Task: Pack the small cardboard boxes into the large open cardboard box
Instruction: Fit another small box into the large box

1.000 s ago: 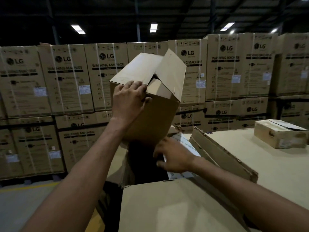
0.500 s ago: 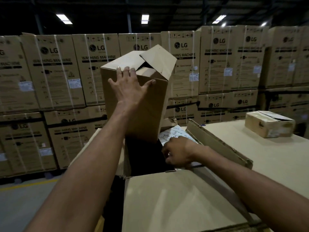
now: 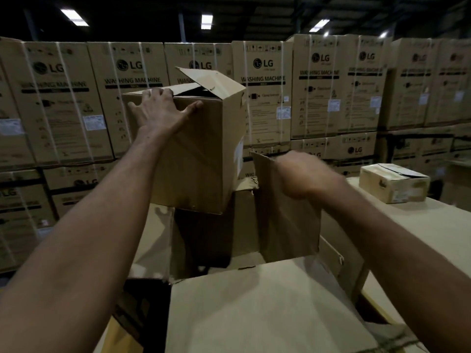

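A brown cardboard box [image 3: 204, 154] with loose top flaps stands upright over the dark opening of the large open cardboard box [image 3: 267, 301]. Its bottom sits at the far rim. My left hand [image 3: 160, 110] holds its top near edge, fingers hooked over the rim and thumb spread across the front face. My right hand [image 3: 303, 174], blurred, grips the top of the large box's right flap [image 3: 288, 225], which stands upright. The large box's inside is dark and hidden.
Another small taped cardboard box [image 3: 392, 183] lies on the cardboard-covered table [image 3: 420, 238] at the right. Stacks of LG washing machine cartons [image 3: 318, 93] wall off the background. Floor shows at the lower left.
My right hand left the inside of the large box and raised its right flap upright. The box under my left hand turned upright and sank a little.
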A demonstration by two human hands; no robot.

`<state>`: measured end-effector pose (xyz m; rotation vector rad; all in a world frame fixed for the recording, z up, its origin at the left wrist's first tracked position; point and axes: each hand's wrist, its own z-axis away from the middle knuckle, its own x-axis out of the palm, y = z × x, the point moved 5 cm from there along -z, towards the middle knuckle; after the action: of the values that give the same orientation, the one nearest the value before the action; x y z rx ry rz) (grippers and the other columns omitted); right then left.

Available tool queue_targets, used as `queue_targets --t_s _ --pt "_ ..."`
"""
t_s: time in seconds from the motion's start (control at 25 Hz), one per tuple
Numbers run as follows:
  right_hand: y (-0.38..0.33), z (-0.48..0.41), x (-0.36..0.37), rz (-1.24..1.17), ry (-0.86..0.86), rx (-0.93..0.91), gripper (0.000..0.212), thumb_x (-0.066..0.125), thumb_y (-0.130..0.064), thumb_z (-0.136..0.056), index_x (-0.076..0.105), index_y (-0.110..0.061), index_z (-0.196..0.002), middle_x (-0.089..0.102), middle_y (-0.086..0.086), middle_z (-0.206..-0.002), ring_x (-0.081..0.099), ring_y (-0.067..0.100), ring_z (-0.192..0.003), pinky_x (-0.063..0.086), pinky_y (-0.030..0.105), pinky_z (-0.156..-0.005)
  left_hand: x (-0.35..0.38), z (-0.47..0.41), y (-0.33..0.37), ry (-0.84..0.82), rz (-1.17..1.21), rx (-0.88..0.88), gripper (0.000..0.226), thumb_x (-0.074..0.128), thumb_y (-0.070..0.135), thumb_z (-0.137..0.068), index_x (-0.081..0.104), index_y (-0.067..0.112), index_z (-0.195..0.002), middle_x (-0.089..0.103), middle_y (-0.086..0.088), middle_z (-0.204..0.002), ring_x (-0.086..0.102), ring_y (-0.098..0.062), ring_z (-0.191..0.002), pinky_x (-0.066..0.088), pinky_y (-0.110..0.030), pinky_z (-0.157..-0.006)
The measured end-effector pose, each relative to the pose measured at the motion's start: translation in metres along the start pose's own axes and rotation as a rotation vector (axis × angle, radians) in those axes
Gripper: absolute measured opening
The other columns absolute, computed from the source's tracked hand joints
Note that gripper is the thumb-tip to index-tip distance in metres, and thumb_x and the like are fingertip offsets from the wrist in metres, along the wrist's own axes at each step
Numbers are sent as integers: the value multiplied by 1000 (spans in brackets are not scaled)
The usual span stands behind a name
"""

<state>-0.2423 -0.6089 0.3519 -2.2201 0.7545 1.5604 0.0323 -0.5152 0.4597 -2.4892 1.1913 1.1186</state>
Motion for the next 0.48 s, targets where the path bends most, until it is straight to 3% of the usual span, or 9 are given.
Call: queue_targets --t_s 0.12,0.2,0.28,0.36,0.44,0.48 --pt "28 -3 1 107 8 159 8 58 -12 -97 59 -19 -93 57 1 -88 58 13 -80 57 34 -82 10 1 8 10 34 7 108 28 95 -78 39 17 -152 32 -13 -161 24 -35 -150 22 -68 -115" --pt "37 -6 27 271 -81 187 4 60 -18 -96 61 -21 -99 57 -1 -95 56 18 -95 50 43 -98 15 9 22 33 80 24 105 31 93 -79 35 21 -154 25 -9 -163 17 -33 -152 20 -69 -115" --pt "48 -12 61 287 -181 214 18 62 -21 -93 63 -23 -111 61 0 -109 55 22 -110 39 52 -110 19 19 33 54 100 42 102 33 92 -79 32 23 -155 21 -7 -163 12 -32 -152 16 -69 -116" --pt "53 -22 76 62 -218 240 34 58 -19 -94 61 -22 -129 64 2 -123 60 21 -111 48 46 -102 20 27 35 76 88 60 101 33 92 -79 32 24 -154 21 -6 -161 13 -32 -151 16 -68 -117" --pt "49 -37 68 -442 -114 291 38 53 -27 -103 57 -16 -139 64 7 -130 64 22 -107 54 41 -94 20 32 30 93 72 76 97 35 91 -80 36 26 -152 27 -6 -158 19 -31 -148 18 -64 -116" --pt "44 -44 57 -755 -22 334 46 47 -41 -106 55 -12 -140 64 12 -128 65 26 -106 53 45 -96 17 33 27 124 64 88 92 34 89 -82 41 27 -149 33 -7 -154 24 -32 -144 20 -61 -114"
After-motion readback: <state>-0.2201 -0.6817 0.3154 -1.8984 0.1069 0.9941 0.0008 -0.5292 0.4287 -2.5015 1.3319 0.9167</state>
